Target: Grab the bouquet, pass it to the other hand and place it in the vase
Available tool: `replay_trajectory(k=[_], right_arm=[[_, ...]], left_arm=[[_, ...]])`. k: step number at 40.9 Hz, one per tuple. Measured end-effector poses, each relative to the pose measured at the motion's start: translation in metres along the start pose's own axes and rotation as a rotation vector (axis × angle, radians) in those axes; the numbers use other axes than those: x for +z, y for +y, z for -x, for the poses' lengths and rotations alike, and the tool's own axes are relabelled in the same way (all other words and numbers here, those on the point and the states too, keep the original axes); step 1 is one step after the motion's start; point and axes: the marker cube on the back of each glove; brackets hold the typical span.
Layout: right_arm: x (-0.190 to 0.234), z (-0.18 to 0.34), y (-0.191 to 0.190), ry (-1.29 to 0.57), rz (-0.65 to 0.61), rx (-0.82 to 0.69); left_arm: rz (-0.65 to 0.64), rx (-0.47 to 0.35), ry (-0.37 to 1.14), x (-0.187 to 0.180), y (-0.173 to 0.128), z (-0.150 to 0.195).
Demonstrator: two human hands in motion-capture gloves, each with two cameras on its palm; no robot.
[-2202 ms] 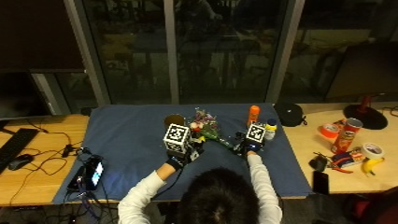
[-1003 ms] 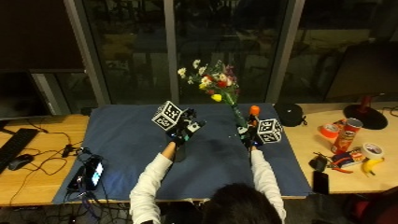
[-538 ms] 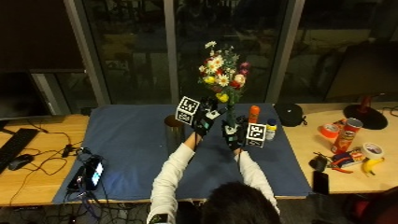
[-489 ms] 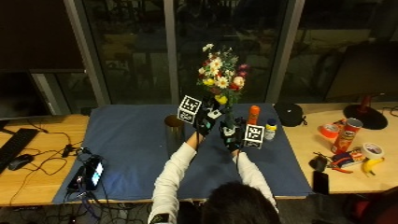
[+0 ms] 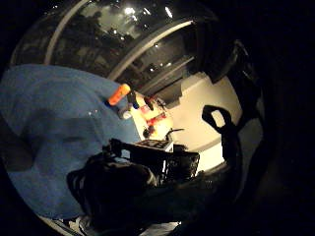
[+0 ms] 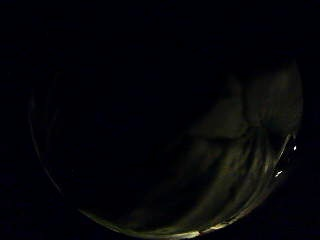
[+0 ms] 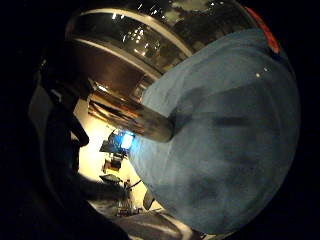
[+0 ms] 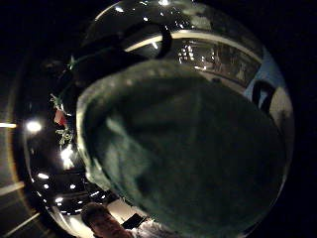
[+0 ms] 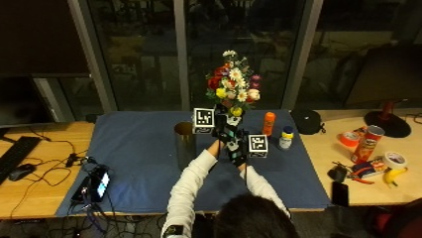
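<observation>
The bouquet, red, white and yellow flowers on green stems, stands upright above the middle of the blue cloth. Both gloved hands meet on its stems. My left hand grips the stems higher up and my right hand holds them just below. The metal vase stands upright on the cloth just left of the hands, with nothing in it. In the right little finger side palm view the vase shows on the cloth. A gloved hand fills the right thumb side palm view, with flowers beside it.
An orange bottle and a small white bottle stand on the cloth right of the hands, with a black pouch behind them. A crisps can, tape and a banana lie on the wooden table at right. A phone lies left.
The bouquet has gone from lying on the cloth to upright above it, carried by my right hand. My left hand has moved in from beside the vase and closed on the stems.
</observation>
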Motion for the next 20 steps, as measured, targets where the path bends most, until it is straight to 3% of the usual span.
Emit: replay_trajectory(k=[7,12,18,20], right_arm=[[-0.017,-0.005,-0.012,-0.060,0.141,-0.037],[-0.034,0.010,-0.021,-0.035,0.158,-0.034],[-0.052,0.023,-0.045,0.086,0.149,-0.181],[-0.055,0.027,-0.047,0.063,0.144,-0.099]], left_arm=[[-0.056,0.084,-0.052,-0.020,-0.013,-0.033],[-0.088,0.135,-0.051,-0.040,-0.027,-0.065],[-0.114,0.129,-0.010,-0.060,-0.032,-0.111],[-0.113,0.121,-0.015,-0.071,-0.031,-0.113]])
